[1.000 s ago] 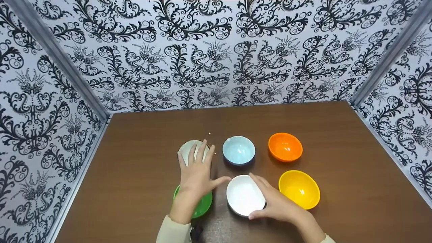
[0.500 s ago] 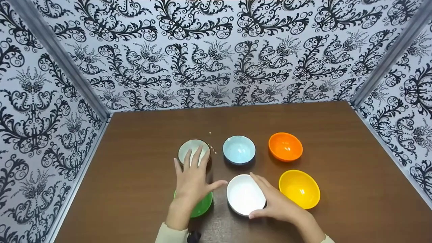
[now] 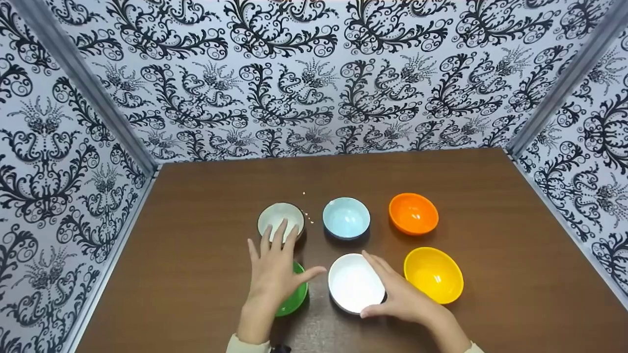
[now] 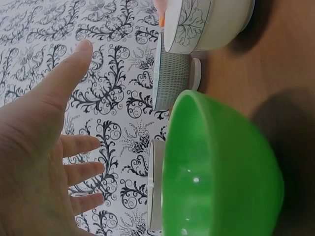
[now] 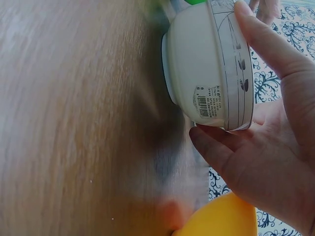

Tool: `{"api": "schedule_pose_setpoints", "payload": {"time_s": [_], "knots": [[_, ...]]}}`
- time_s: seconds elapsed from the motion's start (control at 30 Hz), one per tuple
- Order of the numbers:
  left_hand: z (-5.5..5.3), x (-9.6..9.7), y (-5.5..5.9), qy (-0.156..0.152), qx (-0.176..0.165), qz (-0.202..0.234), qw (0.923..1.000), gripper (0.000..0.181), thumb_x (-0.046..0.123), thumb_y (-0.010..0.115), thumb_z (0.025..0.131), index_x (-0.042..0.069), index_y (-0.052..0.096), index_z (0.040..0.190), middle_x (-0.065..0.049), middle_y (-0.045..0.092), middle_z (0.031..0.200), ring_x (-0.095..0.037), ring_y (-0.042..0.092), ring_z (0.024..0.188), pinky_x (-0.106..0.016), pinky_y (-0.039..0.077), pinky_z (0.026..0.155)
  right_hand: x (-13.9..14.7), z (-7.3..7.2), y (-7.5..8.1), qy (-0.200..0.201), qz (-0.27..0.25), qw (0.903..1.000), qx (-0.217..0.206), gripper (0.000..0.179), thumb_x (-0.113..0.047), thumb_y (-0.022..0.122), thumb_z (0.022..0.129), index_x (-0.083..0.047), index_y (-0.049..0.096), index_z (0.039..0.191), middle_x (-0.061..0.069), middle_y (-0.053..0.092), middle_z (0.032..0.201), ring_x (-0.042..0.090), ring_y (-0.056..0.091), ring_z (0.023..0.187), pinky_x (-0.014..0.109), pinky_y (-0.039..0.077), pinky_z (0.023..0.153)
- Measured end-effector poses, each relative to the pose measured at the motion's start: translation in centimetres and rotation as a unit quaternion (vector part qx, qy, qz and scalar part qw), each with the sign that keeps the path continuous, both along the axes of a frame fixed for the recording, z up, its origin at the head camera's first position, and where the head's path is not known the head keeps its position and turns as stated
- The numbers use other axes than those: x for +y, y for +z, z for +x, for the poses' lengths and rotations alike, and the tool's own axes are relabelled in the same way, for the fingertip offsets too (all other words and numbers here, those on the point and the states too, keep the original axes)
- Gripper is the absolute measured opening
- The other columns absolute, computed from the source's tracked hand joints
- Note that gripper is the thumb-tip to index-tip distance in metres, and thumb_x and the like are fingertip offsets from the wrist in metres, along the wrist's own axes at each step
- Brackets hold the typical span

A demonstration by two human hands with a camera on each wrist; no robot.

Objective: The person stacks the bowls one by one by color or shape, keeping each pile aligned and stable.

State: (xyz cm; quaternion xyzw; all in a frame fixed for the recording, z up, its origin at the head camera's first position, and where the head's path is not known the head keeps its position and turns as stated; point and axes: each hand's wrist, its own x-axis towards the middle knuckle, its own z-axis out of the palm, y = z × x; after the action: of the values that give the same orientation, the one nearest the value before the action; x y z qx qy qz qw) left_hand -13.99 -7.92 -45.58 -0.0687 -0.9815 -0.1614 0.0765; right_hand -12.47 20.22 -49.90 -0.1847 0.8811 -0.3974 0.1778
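A white bowl (image 3: 355, 284) stands at the front middle of the brown table. My right hand (image 3: 400, 296) grips it from the right, thumb at the near rim and fingers along the far right side. In the right wrist view the fingers curve round the bowl (image 5: 194, 69), which carries a barcode label and a leaf pattern. My left hand (image 3: 272, 274) hovers with spread fingers over a green bowl (image 3: 295, 300), partly hiding it. Its fingertips overlap a pale grey bowl (image 3: 274, 214) farther back. Nothing is in the left palm in the left wrist view.
A light blue bowl (image 3: 347, 218) and an orange bowl (image 3: 413, 214) stand in the back row. To the right of the white bowl sits a yellow bowl (image 3: 433, 275). Small pale crumbs (image 3: 308, 216) lie beside the grey bowl. Patterned walls (image 3: 314, 98) enclose the table.
My left hand has drawn back toward me and slightly left, away from the white bowl, uncovering more of the grey bowl. The right hand stays on the white bowl.
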Motion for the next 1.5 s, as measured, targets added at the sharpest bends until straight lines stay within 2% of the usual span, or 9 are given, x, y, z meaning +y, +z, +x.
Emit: {"api": "schedule_pose_setpoints", "payload": {"time_s": [0.17, 0.37, 0.57, 0.9, 1.07, 1.23, 1.33, 1.5], "knots": [[0.7, -0.6, -0.4, 0.016, -0.013, 0.021, 0.9996, 0.103, 0.081, 0.063, 0.072, 0.019, 0.042, 0.152, -0.008, 0.035, 0.16, -0.04, 0.029, 0.148, -0.075, 0.016, 0.115, -0.2, -0.1, -0.4, 0.002, -0.001, 0.9997, 0.022, 0.118, -0.055, 0.083, 0.073, -0.016, 0.015, 0.161, 0.012, 0.023, 0.164, 0.033, 0.035, 0.145, 0.063, 0.033, 0.115], [1.7, -1.3, -1.4, 0.032, -0.013, 0.046, 0.9984, 0.103, 0.082, 0.062, 0.072, 0.018, 0.043, 0.151, -0.008, 0.037, 0.159, -0.038, 0.03, 0.148, -0.075, 0.018, 0.114, -0.1, 0.2, -0.9, -0.004, -0.001, 0.9992, 0.039, 0.119, -0.057, 0.083, 0.072, -0.015, 0.015, 0.161, 0.01, 0.024, 0.164, 0.03, 0.036, 0.145, 0.061, 0.035, 0.114], [2.4, -1.7, -2.3, 0.048, -0.017, 0.068, 0.9964, 0.1, 0.075, 0.068, 0.074, 0.017, 0.042, 0.152, -0.009, 0.037, 0.159, -0.039, 0.03, 0.148, -0.075, 0.02, 0.114, 0.0, 0.2, -1.0, -0.012, -0.013, 0.9991, 0.039, 0.119, -0.055, 0.084, 0.072, -0.016, 0.015, 0.161, 0.01, 0.024, 0.164, 0.029, 0.035, 0.145, 0.061, 0.035, 0.115], [3.3, -2.6, -3.2, 0.072, -0.019, 0.092, 0.993, 0.106, 0.073, 0.071, 0.072, 0.013, 0.038, 0.153, -0.011, 0.038, 0.158, -0.041, 0.032, 0.146, -0.073, 0.023, 0.114, -0.1, 0.4, -1.2, -0.017, -0.032, 0.9992, 0.017, 0.119, -0.052, 0.084, 0.072, -0.017, 0.014, 0.161, 0.01, 0.021, 0.165, 0.029, 0.033, 0.145, 0.06, 0.034, 0.115], [3.6, -3.2, -3.6, 0.079, -0.016, 0.107, 0.991, 0.107, 0.071, 0.072, 0.074, 0.011, 0.034, 0.154, -0.014, 0.037, 0.159, -0.044, 0.034, 0.145, -0.066, 0.027, 0.117, -0.2, 0.3, -1.2, -0.014, -0.041, 0.9988, 0.023, 0.12, -0.05, 0.086, 0.071, -0.016, 0.015, 0.161, 0.009, 0.023, 0.164, 0.028, 0.034, 0.144, 0.057, 0.035, 0.116], [4.1, -3.6, -4.0, 0.085, -0.014, 0.143, 0.9859, 0.109, 0.065, 0.075, 0.076, 0.007, 0.028, 0.156, -0.017, 0.035, 0.16, -0.045, 0.033, 0.144, -0.059, 0.033, 0.117, -0.2, 0.2, -1.3, -0.018, -0.037, 0.9991, 0.012, 0.12, -0.05, 0.086, 0.071, -0.019, 0.013, 0.161, 0.008, 0.021, 0.165, 0.027, 0.032, 0.146, 0.06, 0.032, 0.116], [4.3, -3.8, -4.2, 0.094, -0.021, 0.167, 0.9812, 0.111, 0.061, 0.078, 0.076, 0.007, 0.025, 0.157, -0.016, 0.033, 0.161, -0.043, 0.032, 0.145, -0.058, 0.035, 0.116, -0.1, 0.2, -1.5, -0.022, -0.038, 0.999, 0.006, 0.12, -0.049, 0.086, 0.072, -0.02, 0.012, 0.162, 0.008, 0.02, 0.165, 0.027, 0.032, 0.146, 0.061, 0.032, 0.116], [4.7, -4.3, -4.4, 0.114, -0.035, 0.219, 0.9683, 0.108, 0.055, 0.079, 0.079, 0.01, 0.022, 0.159, -0.014, 0.03, 0.162, -0.041, 0.031, 0.147, -0.06, 0.035, 0.115, -0.2, 0.3, -1.7, -0.023, -0.045, 0.9987, 0.005, 0.119, -0.048, 0.086, 0.072, -0.02, 0.013, 0.161, 0.008, 0.02, 0.165, 0.028, 0.032, 0.146, 0.062, 0.032, 0.116]]}}
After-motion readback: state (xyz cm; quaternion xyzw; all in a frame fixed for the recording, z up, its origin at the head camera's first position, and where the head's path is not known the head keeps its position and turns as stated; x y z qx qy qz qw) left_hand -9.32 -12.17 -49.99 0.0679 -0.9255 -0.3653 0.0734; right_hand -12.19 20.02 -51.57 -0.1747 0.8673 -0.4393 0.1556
